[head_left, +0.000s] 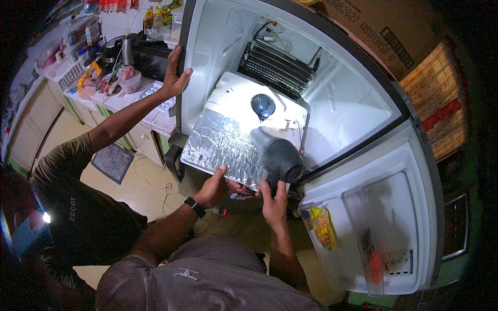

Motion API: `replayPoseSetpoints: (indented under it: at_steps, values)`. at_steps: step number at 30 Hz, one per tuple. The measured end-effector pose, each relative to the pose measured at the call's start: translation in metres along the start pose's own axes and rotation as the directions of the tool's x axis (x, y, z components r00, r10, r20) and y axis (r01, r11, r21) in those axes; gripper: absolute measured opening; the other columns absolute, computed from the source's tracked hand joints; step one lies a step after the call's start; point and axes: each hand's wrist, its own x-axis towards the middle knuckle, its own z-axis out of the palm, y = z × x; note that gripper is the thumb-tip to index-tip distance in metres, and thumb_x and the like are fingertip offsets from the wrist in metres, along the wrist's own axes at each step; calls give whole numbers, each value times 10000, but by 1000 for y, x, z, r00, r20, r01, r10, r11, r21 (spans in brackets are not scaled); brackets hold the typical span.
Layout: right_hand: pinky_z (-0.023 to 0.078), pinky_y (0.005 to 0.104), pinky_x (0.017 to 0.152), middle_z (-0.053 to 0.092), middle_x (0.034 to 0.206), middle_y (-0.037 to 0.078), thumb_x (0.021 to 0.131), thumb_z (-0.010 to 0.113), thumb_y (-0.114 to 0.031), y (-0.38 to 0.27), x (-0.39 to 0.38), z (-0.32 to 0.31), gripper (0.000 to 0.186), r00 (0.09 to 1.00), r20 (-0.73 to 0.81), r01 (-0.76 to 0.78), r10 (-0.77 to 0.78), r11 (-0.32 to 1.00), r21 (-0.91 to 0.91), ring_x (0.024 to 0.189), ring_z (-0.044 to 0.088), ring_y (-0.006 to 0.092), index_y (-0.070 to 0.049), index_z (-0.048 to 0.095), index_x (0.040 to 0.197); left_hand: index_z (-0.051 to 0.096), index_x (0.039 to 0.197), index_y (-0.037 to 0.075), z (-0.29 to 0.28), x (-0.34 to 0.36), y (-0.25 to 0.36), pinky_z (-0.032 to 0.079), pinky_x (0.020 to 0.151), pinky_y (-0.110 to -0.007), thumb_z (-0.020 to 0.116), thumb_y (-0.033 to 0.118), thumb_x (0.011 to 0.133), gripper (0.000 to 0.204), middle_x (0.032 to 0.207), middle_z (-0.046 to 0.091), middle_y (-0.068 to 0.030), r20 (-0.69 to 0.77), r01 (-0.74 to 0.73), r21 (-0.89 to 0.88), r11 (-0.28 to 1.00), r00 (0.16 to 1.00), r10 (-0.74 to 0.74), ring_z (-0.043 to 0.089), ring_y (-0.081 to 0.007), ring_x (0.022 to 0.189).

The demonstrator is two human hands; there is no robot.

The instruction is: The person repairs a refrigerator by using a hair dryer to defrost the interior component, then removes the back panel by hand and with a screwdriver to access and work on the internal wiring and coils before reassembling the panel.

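My left hand [218, 184], with a dark watch on the wrist, grips the front edge of a white panel [236, 90] faced with silver foil [212, 140], thumb on top. The panel rests tilted in the opening of a fridge compartment [347, 103]. My right hand [272, 199] is closed on the handle of a black hair dryer [280, 155], whose nozzle points at the panel just below a round black disc [263, 106]. Wires run along the panel's right side. Behind it sit finned coils [272, 70] at the compartment's back.
A co-worker with a headlamp [45, 217] stands at left, a hand [176, 80] at the fridge's edge. A cluttered counter [161, 122] is beyond. The open door [394, 207] is at lower right. A cardboard box [358, 23] is above. Cables [166, 189] lie on the floor.
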Motion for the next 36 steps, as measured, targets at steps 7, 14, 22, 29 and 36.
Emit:
replayPoseSetpoints:
  at_steps: [7,14,22,29,36]
  values:
    - [514,288,680,612,929,54,1005,590,-197,-6,-8,6,255,998,32,62,-62,998,2,767,596,130,2,529,1154,653,931,-50,0,-1,-2,489,961,-450,287,600,1022,752,959,692,-197,-21,16,-40,999,1000,-17,670,-324,993]
    - [501,287,681,613,903,49,998,599,-198,16,-9,-9,253,998,-16,57,-58,996,-61,752,585,125,-16,538,1163,681,888,-19,1,-4,2,474,958,-418,274,654,1002,795,964,711,-189,-41,43,25,999,998,-42,671,-291,1024]
    - [490,277,694,610,896,42,999,601,-208,6,-9,-9,279,999,-43,28,-28,1000,-8,751,581,121,-25,529,1197,675,898,-32,5,-8,6,463,990,-401,293,658,998,796,1001,708,-209,-62,63,1,998,996,-62,667,-289,1033]
    - [506,288,701,607,920,45,1002,601,-220,3,-8,-9,278,999,-25,32,-31,999,25,768,581,124,-22,531,1184,668,891,-45,1,-6,3,467,983,-397,295,639,1007,788,956,704,-207,-44,48,-4,999,998,-48,672,-292,1022]
    - [519,296,705,607,931,53,1002,601,-234,1,-11,-12,282,1000,-14,5,-6,1000,-26,784,590,131,-16,533,1168,667,876,-45,7,-10,7,470,974,-398,303,650,1002,794,927,701,-200,-46,38,-9,999,998,-38,673,-298,1023]
